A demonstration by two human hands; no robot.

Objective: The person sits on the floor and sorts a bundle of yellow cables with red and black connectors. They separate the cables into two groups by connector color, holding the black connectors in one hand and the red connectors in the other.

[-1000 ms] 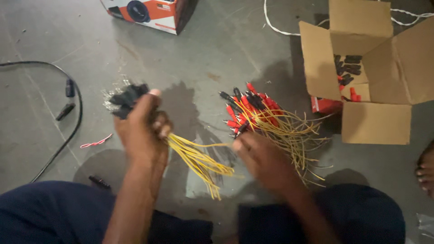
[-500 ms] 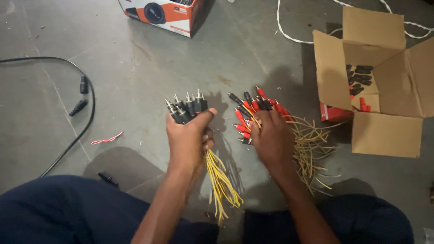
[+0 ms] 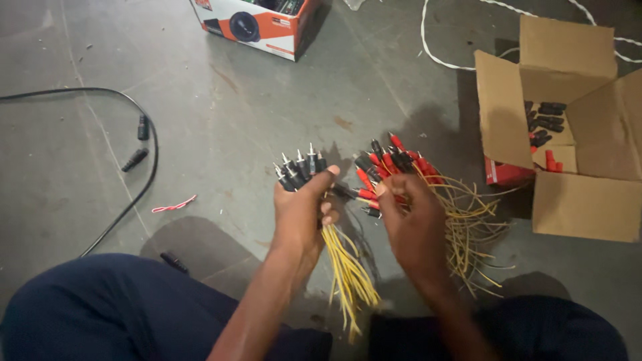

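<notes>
The left hand (image 3: 304, 217) was clenched around a bunch of black plugs (image 3: 299, 167), their metal tips fanned upward at the centre of the frame, with yellow wires (image 3: 344, 274) trailing down from the fist toward the lower middle. Just to its right, the right hand (image 3: 414, 227) grasped a bunch of red and black plugs (image 3: 388, 164), fingers curled over them, and a tangle of pale yellow wires (image 3: 468, 234) spread out to the right beneath it. The two bunches sat close together, nearly touching.

An open cardboard box (image 3: 575, 174) stood at the upper right of the frame, with more black and red plugs inside. A printed red and white box (image 3: 257, 27) lay at the top centre. A black cable (image 3: 144, 167) curved across the left side of the grey floor (image 3: 234, 113).
</notes>
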